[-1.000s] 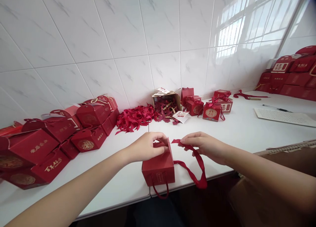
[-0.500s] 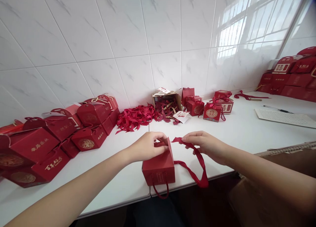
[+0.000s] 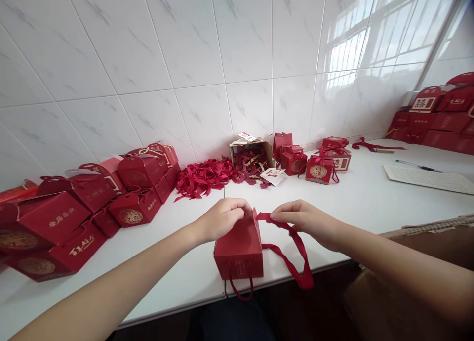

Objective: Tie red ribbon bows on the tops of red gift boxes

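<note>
A small red gift box (image 3: pixel 239 252) with a dark red cord handle (image 3: pixel 240 296) stands at the table's front edge. My left hand (image 3: pixel 224 220) is closed at the box's raised top flap, its fingertips partly hidden there. Just right of the flap, my right hand (image 3: pixel 305 220) pinches a red ribbon (image 3: pixel 305 267) near its end. That end reaches the flap; the rest loops down past the table edge and back to the box's right side.
Stacked red gift boxes (image 3: pixel 140 170) line the left, more boxes (image 3: pixel 429 118) the far right. Behind my hands are a heap of red ribbons (image 3: pixel 203 175), an open carton (image 3: pixel 270 153) and several small tied boxes (image 3: pixel 318 170). A pen (image 3: pixel 418 166) and notepad (image 3: pixel 429 178) lie right.
My right hand has brought the ribbon's end slightly left, up to the box's flap. My left hand's fingers have closed in at the flap. The box has stayed in place.
</note>
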A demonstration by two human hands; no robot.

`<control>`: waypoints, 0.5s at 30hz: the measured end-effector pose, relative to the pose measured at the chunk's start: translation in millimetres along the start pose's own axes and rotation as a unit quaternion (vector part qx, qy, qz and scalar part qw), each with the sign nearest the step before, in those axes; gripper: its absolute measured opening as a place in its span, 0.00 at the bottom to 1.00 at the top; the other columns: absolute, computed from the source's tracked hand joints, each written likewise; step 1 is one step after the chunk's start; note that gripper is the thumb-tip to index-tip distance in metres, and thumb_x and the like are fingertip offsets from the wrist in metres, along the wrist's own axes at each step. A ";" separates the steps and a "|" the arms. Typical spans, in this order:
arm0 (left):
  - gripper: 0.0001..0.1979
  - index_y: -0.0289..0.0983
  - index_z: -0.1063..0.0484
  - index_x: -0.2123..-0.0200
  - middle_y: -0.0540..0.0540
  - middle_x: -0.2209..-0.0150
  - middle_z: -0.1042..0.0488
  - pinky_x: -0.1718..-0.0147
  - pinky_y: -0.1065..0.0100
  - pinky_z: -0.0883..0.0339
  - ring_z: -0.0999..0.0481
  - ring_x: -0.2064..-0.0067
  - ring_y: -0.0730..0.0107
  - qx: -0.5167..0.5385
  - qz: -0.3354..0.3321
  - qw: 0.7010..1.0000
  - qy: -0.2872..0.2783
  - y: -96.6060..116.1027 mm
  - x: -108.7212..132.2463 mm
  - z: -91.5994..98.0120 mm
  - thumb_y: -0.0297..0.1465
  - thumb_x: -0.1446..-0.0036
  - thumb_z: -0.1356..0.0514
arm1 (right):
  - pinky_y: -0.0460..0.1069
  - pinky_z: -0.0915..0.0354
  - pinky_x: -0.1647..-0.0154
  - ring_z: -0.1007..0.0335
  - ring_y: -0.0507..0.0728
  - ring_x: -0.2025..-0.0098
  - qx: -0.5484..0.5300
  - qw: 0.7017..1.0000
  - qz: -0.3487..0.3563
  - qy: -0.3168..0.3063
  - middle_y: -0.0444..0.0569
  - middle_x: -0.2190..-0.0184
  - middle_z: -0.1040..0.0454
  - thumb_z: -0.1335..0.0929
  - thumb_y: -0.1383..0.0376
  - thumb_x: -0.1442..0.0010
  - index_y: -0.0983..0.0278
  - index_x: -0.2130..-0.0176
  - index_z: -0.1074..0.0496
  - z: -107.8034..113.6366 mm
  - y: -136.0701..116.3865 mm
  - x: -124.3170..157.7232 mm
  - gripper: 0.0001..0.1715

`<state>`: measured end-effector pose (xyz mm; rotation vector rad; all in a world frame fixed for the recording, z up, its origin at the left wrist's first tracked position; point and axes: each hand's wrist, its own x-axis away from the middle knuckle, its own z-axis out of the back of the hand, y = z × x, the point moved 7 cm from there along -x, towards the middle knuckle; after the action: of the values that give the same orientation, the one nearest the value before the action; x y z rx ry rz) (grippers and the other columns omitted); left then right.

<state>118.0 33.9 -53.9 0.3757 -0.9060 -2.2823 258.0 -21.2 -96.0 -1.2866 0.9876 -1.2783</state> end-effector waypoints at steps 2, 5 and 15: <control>0.12 0.38 0.28 0.70 0.50 0.66 0.25 0.58 0.67 0.36 0.28 0.60 0.65 0.003 0.007 1.000 -0.005 0.5 0.4 -0.2 0.29 0.47 0.51 | 0.47 0.49 0.70 0.44 0.50 0.72 0.010 1.000 0.000 -0.002 0.43 0.77 0.33 0.29 0.56 0.51 0.64 0.73 0.24 -1.6 0.4 -0.7 0.14; 0.11 0.38 0.28 0.71 0.50 0.66 0.26 0.59 0.67 0.37 0.29 0.61 0.65 -0.007 0.008 1.000 -0.003 1.5 1.2 -1.6 0.33 0.46 0.49 | 0.47 0.49 0.70 0.46 0.50 0.73 0.024 1.000 0.005 -0.006 0.42 0.77 0.34 0.30 0.55 0.50 0.65 0.73 0.25 -2.8 1.3 -2.4 0.15; 0.08 0.38 0.32 0.73 0.46 0.58 0.27 0.55 0.64 0.37 0.29 0.55 0.63 -0.024 -0.030 0.998 0.049 3.9 4.2 6.5 0.34 0.46 0.46 | 0.49 0.42 0.63 0.37 0.54 0.63 0.107 0.992 0.046 0.041 0.48 0.61 0.28 0.33 0.52 0.45 0.62 0.59 0.26 -0.8 -5.8 -2.2 0.19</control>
<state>113.6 32.2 -46.5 0.4954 -0.7983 -2.3137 256.3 -18.4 -90.7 -1.0201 0.9284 -1.3345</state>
